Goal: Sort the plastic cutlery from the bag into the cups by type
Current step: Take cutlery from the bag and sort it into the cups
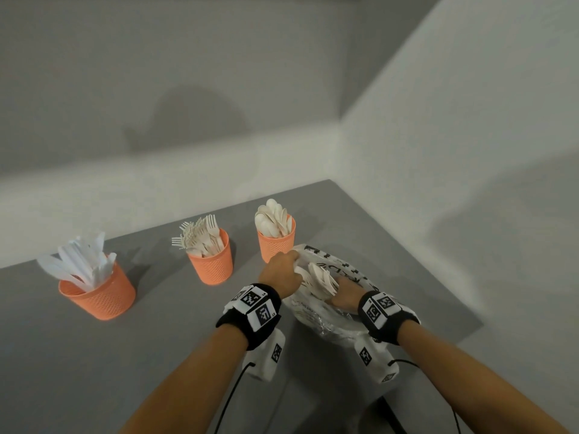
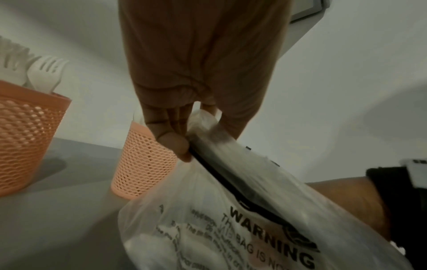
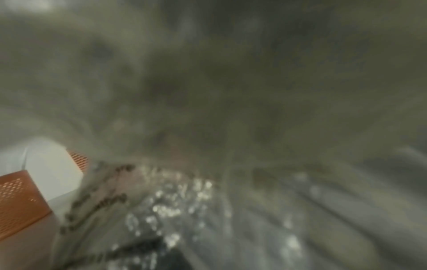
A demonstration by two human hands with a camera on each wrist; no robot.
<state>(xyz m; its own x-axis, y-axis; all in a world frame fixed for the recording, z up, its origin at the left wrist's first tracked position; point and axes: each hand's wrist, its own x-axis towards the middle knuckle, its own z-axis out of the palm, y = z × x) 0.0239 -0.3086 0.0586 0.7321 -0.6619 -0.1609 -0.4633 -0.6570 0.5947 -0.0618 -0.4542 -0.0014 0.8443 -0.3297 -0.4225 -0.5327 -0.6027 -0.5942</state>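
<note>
— What's the biggest thing on that grey tabletop (image 1: 78, 355)?

— The clear, printed plastic bag (image 1: 316, 311), lying at about four o'clock from the middle of the table. Thin film, I'd say: soft, crinkly, no shape of its own, so somebody has to hold its mouth open.

— And who does that?

— The left hand (image 1: 282, 270). Its fingers (image 2: 172, 144) are curled and pinched on the bag's rim, right beside the orange mesh cup of spoons (image 1: 275, 245) at twelve o'clock from the bag.

— The other cups?

— An orange mesh cup of white forks (image 1: 210, 258) at nine o'clock from the spoon cup, and a wider orange mesh cup of white knives (image 1: 97, 296) farther out the same way.

— The right hand (image 1: 344, 297)?

— Reached into the bag's mouth, against a fanned bunch of pale plastic spoons (image 1: 319, 280). Whether its fingers are closed round them I can't tell; its own camera shows only blur.

— How would those handle?

— Light, stiff, slick, probably. I'd clamp the bundled handles, or they'll fan apart.
</note>
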